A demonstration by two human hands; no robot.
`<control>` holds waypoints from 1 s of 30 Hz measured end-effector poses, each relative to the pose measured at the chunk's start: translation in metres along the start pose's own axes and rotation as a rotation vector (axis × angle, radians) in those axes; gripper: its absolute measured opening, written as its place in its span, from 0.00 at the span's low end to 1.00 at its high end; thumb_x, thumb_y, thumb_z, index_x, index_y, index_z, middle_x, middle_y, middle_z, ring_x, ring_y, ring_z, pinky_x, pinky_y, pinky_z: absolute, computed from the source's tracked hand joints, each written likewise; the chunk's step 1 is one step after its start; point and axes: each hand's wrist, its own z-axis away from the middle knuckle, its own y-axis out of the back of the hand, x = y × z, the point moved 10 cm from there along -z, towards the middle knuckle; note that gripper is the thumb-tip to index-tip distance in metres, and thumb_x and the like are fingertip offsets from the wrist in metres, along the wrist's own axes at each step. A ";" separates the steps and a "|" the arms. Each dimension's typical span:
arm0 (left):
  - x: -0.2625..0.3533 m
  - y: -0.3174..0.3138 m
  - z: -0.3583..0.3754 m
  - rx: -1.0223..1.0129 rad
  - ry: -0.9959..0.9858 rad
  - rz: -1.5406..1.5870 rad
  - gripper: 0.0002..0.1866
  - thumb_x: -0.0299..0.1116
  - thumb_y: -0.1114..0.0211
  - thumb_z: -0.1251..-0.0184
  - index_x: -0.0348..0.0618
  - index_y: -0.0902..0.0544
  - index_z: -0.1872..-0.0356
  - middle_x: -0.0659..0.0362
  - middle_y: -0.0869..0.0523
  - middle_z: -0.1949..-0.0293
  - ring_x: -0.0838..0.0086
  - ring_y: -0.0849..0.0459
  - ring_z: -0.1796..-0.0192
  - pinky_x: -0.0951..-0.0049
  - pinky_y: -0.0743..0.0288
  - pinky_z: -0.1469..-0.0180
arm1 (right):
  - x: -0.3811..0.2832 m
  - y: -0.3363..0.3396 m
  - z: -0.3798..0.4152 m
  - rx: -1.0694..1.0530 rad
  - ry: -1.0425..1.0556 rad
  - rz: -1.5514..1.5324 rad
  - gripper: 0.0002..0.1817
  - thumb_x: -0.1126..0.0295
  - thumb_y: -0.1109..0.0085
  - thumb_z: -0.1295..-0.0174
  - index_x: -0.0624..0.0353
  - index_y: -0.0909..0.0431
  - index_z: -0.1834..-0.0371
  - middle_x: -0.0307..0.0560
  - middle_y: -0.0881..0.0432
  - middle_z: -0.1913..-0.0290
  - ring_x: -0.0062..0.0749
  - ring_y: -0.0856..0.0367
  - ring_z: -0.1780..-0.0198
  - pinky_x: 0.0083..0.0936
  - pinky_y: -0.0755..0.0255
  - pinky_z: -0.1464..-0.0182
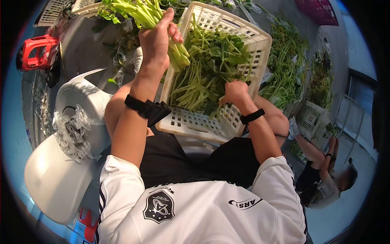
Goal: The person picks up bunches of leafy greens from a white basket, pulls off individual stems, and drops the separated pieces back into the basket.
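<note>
My left hand [157, 38] is closed around a bunch of pale green celery stalks [142, 13], raised over the left edge of a white plastic crate [266, 49]. Cut ends poke out below the fist, and leaves spread past the top of the view. Inside the crate, which sits tilted between my knees, lies a heap of leafy green stalks [203, 65]. Low in its right side is my right hand [236, 92], fingers curled down among the greens. What those fingers grip is hidden.
Loose stalks and leaves [286, 61] cover the floor at right. Another white crate [312, 120] stands beside a seated person [325, 179]. At left are a white plastic chair [57, 179] with crumpled clear plastic [73, 134] and a red-and-black device [38, 53].
</note>
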 end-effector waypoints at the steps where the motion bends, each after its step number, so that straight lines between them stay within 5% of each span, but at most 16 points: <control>1: -0.002 -0.002 0.000 -0.002 0.001 -0.010 0.14 0.38 0.29 0.30 0.42 0.25 0.61 0.66 0.31 0.78 0.77 0.29 0.77 0.69 0.28 0.69 | 0.000 0.003 0.002 0.076 0.014 0.017 0.47 0.27 0.26 0.58 0.52 0.15 0.41 0.54 0.25 0.31 0.46 0.22 0.35 0.39 0.24 0.38; 9: -0.015 -0.008 0.001 -0.010 0.025 -0.072 0.13 0.38 0.30 0.29 0.43 0.25 0.63 0.66 0.31 0.78 0.77 0.29 0.77 0.70 0.28 0.69 | -0.016 0.050 0.036 0.306 0.044 0.030 0.68 0.14 0.41 0.63 0.66 0.27 0.31 0.68 0.40 0.23 0.64 0.43 0.22 0.51 0.40 0.25; 15: -0.012 -0.008 0.000 -0.030 0.018 -0.081 0.14 0.38 0.30 0.29 0.44 0.26 0.64 0.66 0.31 0.78 0.77 0.28 0.77 0.70 0.28 0.69 | -0.055 0.092 0.048 0.834 0.170 -0.070 0.53 0.26 0.38 0.48 0.63 0.23 0.34 0.58 0.35 0.24 0.52 0.42 0.21 0.57 0.42 0.27; 16: -0.012 -0.008 0.001 -0.032 0.021 -0.078 0.14 0.38 0.30 0.29 0.44 0.26 0.64 0.66 0.31 0.78 0.77 0.28 0.77 0.70 0.28 0.69 | -0.067 0.093 0.047 0.774 0.309 -0.169 0.39 0.40 0.36 0.38 0.61 0.25 0.33 0.57 0.33 0.25 0.51 0.38 0.23 0.53 0.40 0.27; 20: -0.012 -0.006 0.002 -0.032 0.021 -0.080 0.14 0.38 0.29 0.29 0.44 0.26 0.65 0.66 0.31 0.78 0.77 0.28 0.77 0.70 0.27 0.69 | -0.112 0.071 0.017 0.790 0.614 -0.303 0.26 0.65 0.42 0.33 0.48 0.27 0.30 0.60 0.33 0.25 0.54 0.32 0.26 0.45 0.36 0.28; 23: -0.011 -0.006 0.004 -0.037 0.026 -0.080 0.14 0.38 0.29 0.29 0.44 0.25 0.66 0.66 0.30 0.78 0.77 0.28 0.77 0.70 0.27 0.69 | -0.121 0.049 0.003 0.897 0.530 -0.125 0.28 0.68 0.43 0.34 0.43 0.28 0.28 0.58 0.28 0.31 0.54 0.30 0.29 0.46 0.35 0.31; 29: -0.014 -0.004 0.003 -0.048 0.056 -0.076 0.14 0.38 0.29 0.30 0.44 0.25 0.66 0.66 0.30 0.78 0.77 0.28 0.77 0.70 0.27 0.69 | -0.097 0.044 -0.012 0.756 0.368 -0.009 0.16 0.69 0.40 0.37 0.45 0.14 0.47 0.51 0.24 0.46 0.46 0.25 0.43 0.46 0.32 0.37; 30: -0.012 -0.005 0.003 -0.051 0.057 -0.075 0.14 0.38 0.29 0.30 0.44 0.25 0.66 0.66 0.30 0.78 0.77 0.28 0.77 0.70 0.27 0.69 | -0.094 0.053 -0.006 0.843 0.365 0.003 0.08 0.70 0.38 0.39 0.49 0.12 0.59 0.48 0.23 0.49 0.46 0.24 0.44 0.44 0.28 0.41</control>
